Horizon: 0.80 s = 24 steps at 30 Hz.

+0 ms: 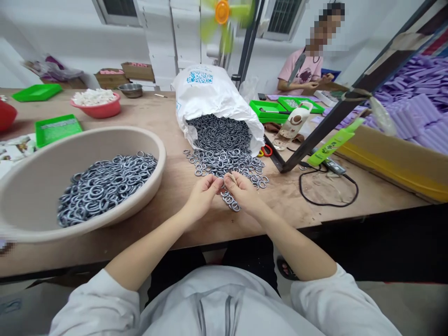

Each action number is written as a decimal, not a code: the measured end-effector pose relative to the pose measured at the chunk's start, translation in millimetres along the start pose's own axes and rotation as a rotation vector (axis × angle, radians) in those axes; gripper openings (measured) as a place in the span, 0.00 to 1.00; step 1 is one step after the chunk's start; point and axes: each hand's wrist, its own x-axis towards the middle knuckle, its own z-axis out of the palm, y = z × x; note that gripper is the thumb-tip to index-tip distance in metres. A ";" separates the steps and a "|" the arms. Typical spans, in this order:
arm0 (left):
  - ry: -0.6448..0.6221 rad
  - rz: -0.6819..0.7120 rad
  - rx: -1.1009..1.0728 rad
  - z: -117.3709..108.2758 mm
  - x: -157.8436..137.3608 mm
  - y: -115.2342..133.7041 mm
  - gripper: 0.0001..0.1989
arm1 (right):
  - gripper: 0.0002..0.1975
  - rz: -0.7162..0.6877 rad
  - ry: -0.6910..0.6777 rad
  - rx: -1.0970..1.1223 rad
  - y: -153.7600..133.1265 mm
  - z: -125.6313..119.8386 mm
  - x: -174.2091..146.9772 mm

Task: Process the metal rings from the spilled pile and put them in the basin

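Both hands meet over the near edge of a heap of grey rings that spills from the mouth of a white sack. My left hand is closed in a pinch, with what looks like a grey ring at its fingertips, mostly hidden. Close beside it, my right hand pinches a thin, tan, stick-like tool; its tip is too small to make out. Several loose rings lie on the table just below the fingers. To the left, a large beige basin holds many more grey rings.
A dark metal post slants up on the right, near a bottle, scissors and a black cable. Purple pieces fill a cardboard box. Green trays and a red bowl stand left. A person sits opposite.
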 end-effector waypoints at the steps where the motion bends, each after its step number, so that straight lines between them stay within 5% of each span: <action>1: 0.017 0.010 -0.014 -0.6 0.9 0.4 0.22 | 0.24 -0.038 0.042 -0.030 -4.3 -5.4 4.5; 6: 0.028 0.024 -0.110 -3.9 6.8 -1.8 0.24 | 0.15 -0.512 0.645 -0.009 -47.6 -50.7 31.7; 7: 0.034 0.025 -0.136 -4.3 7.6 -2.3 0.24 | 0.14 -0.562 0.659 -0.007 -53.6 -54.7 34.2; 9: 0.049 0.027 -0.196 -4.7 8.4 -3.0 0.23 | 0.13 -0.507 0.539 -0.092 -56.0 -50.9 33.4; 12: 0.044 0.034 -0.266 -5.1 8.0 -3.7 0.22 | 0.16 -0.299 0.178 -0.226 -39.2 -24.1 22.8; 16: 0.032 0.024 -0.274 -6.8 7.8 -5.4 0.23 | 0.21 -0.116 -0.119 -0.084 -11.7 4.9 17.0; 24: 0.080 0.018 -0.297 -11.9 14.3 -8.7 0.23 | 0.22 -0.086 -0.093 -0.025 2.0 9.4 35.2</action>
